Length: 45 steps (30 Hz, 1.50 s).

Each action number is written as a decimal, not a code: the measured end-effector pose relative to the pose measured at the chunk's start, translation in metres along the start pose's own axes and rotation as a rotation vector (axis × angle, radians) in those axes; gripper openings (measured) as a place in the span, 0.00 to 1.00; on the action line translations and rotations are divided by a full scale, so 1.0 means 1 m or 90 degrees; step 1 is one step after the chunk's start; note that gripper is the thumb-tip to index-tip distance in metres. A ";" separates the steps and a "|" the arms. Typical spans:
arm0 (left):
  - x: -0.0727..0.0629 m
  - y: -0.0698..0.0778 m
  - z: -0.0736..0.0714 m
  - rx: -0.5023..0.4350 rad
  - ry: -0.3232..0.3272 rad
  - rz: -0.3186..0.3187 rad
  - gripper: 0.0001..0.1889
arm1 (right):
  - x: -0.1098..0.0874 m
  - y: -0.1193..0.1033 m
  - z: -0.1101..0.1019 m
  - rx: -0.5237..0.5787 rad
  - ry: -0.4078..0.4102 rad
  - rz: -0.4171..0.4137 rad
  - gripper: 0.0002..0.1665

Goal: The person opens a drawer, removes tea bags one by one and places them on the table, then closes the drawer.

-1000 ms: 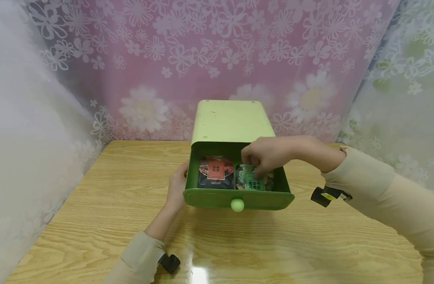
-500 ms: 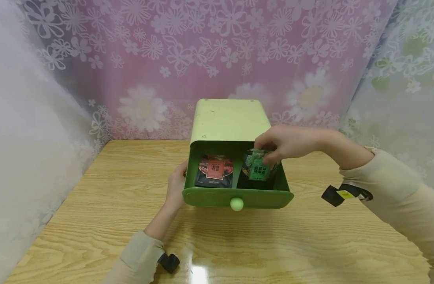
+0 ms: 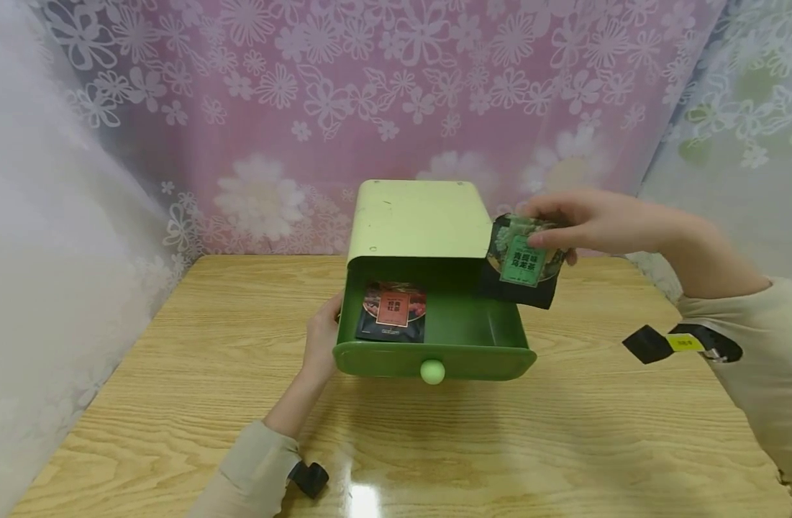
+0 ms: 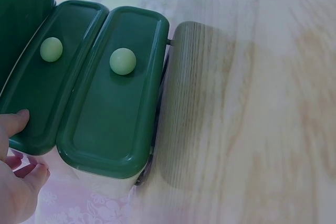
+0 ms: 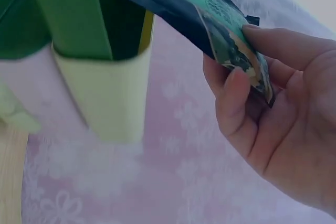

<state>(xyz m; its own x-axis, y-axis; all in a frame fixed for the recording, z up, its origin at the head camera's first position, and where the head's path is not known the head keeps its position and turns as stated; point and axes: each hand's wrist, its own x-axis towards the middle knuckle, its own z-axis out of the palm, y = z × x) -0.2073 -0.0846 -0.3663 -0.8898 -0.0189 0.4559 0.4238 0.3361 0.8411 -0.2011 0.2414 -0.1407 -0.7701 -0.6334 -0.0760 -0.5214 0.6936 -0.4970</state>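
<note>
A small cabinet (image 3: pixel 421 216) stands on the table with its green top drawer (image 3: pixel 434 363) pulled out. Inside, at the left, lies a dark tea sachet with a red label (image 3: pixel 392 313). My right hand (image 3: pixel 593 223) pinches another tea sachet, with a green label (image 3: pixel 524 260), above the drawer's right rear corner. The right wrist view shows thumb and fingers on this tilted sachet (image 5: pixel 210 19). My left hand (image 3: pixel 321 342) holds the cabinet's left side. In the left wrist view its thumb (image 4: pixel 18 121) touches a lower drawer front, with bent fingers beside the cabinet wall.
Two closed green drawer fronts (image 4: pixel 113 98) with round pale knobs show in the left wrist view. The cabinet stands on a wood-grain table (image 3: pixel 227 338). A pink floral curtain (image 3: pixel 396 93) hangs behind, and pale sheets flank the table.
My right hand has lifted the green-labelled tea sachet out of the drawer's right part, moving up and to the right. The left hand and the red-labelled sachet stay where they were.
</note>
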 end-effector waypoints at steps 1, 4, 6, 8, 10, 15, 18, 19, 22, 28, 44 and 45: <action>0.000 0.000 0.000 0.000 -0.001 -0.001 0.21 | -0.002 0.005 -0.002 0.012 -0.002 -0.003 0.14; 0.000 0.000 0.000 -0.001 -0.003 -0.002 0.22 | -0.009 0.020 -0.009 0.023 0.001 0.007 0.12; -0.001 0.000 -0.001 -0.001 -0.003 -0.003 0.23 | -0.013 0.029 -0.014 0.030 0.000 0.027 0.14; -0.001 0.000 -0.001 -0.003 -0.004 -0.004 0.23 | -0.018 0.039 -0.018 0.024 0.005 0.056 0.16; -0.001 0.000 -0.001 -0.004 -0.004 -0.006 0.23 | -0.021 0.049 -0.021 -0.003 0.022 0.098 0.20; -0.001 0.000 -0.002 -0.006 -0.004 -0.006 0.22 | -0.019 0.078 -0.016 -0.056 0.050 0.183 0.25; 0.000 0.000 -0.002 -0.006 -0.002 -0.003 0.21 | -0.015 0.098 -0.002 -0.046 0.062 0.197 0.28; 0.000 0.000 -0.002 -0.006 -0.004 -0.002 0.21 | -0.013 0.105 0.003 -0.036 0.072 0.196 0.29; 0.001 -0.002 -0.001 -0.001 -0.005 0.008 0.22 | -0.008 0.123 0.018 -0.005 0.101 0.188 0.31; 0.001 -0.003 -0.001 0.008 0.000 0.024 0.20 | 0.007 0.151 0.045 0.118 0.157 0.147 0.31; 0.002 -0.006 0.001 0.022 0.000 -0.001 0.19 | 0.052 0.193 0.103 0.305 0.181 0.243 0.32; 0.001 -0.006 0.001 0.018 -0.002 -0.002 0.19 | 0.054 0.195 0.106 0.305 0.176 0.245 0.32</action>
<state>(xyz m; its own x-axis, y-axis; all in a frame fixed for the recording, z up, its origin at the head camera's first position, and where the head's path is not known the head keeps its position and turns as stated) -0.2114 -0.0854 -0.3711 -0.8919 -0.0180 0.4519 0.4153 0.3628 0.8342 -0.3054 0.3065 -0.3332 -0.9676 -0.2157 -0.1316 -0.0194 0.5827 -0.8124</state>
